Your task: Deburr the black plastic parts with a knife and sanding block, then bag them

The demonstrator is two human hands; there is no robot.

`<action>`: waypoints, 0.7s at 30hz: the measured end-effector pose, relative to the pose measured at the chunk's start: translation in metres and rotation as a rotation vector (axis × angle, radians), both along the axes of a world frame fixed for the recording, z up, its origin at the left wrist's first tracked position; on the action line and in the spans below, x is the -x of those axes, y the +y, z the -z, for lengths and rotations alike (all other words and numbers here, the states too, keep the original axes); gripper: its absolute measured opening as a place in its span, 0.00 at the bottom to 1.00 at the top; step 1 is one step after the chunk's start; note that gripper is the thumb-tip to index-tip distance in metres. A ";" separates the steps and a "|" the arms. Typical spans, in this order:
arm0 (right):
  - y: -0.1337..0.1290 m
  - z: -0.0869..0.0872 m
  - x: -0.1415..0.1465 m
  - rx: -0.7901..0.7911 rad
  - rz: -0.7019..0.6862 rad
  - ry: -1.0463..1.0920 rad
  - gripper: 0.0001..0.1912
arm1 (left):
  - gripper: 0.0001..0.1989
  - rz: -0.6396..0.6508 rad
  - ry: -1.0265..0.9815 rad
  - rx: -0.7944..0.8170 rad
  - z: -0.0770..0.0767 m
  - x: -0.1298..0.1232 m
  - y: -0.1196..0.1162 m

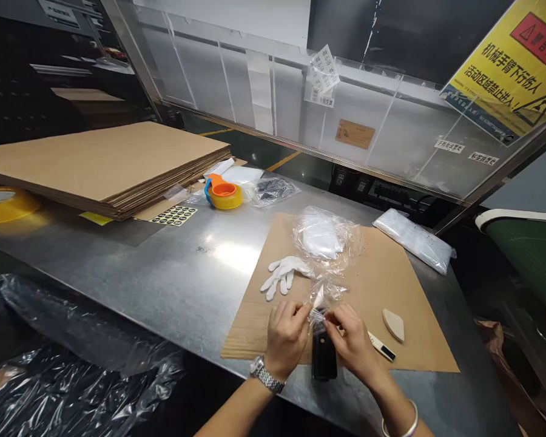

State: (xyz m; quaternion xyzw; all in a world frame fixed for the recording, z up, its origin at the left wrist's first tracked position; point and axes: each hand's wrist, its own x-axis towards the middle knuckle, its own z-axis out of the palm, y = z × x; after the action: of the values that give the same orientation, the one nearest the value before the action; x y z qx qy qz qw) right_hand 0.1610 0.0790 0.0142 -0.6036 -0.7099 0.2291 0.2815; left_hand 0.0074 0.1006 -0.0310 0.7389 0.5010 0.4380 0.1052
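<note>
Forearms [236, 409], both mine and bare, are reaching in from the bottom edge over a metal table [186, 267]. Black plastic film [73, 388] is bunching at lower left. On the table's far left, a stack of cardboard [100, 158] is lying flat. Before me a single brown sheet [364, 285] is covering part of the metal. Just beyond its right side, a flat clear packet [414, 241] is resting. Toward the sheet's far end, a crumpled clear bag [321, 233] is holding something white. Nearer, a white glove [284, 271] is lying with fingers pointing left.

My left hand [286, 337] is curling, its fingertips pinching clear wrap [317, 315]; my right hand [352, 340] is pinching the same wrap from the other side. Between and below them a long black object [324, 364] is showing, its upper end under the wrap, its lower end reaching past the sheet's near edge. Whether it is resting or hanging, I cannot tell.

Near my right hand, a beige wedge [394, 326] is lying on the sheet. Closer still, a slim pale strip [383, 347] with a black end is partly hiding behind that hand.
</note>
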 end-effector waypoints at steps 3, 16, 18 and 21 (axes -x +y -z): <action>-0.018 0.016 -0.004 0.024 0.160 -0.129 0.11 | 0.13 -0.078 0.041 -0.009 0.013 0.007 0.003; -0.102 0.031 -0.020 0.300 0.093 0.190 0.16 | 0.12 0.046 0.134 0.305 0.018 0.010 -0.016; -0.102 0.029 -0.017 0.360 0.032 0.247 0.16 | 0.12 0.107 0.100 0.373 0.014 0.009 -0.015; -0.099 0.036 -0.013 0.426 0.079 0.297 0.18 | 0.12 0.225 0.062 0.470 0.009 0.012 -0.014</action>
State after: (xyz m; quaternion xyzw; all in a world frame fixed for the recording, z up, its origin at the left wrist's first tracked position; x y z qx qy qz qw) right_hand 0.1744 -0.0198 -0.0216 -0.6364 -0.5724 0.4481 0.2579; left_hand -0.0044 0.0871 -0.0403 0.7584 0.5066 0.2721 0.3067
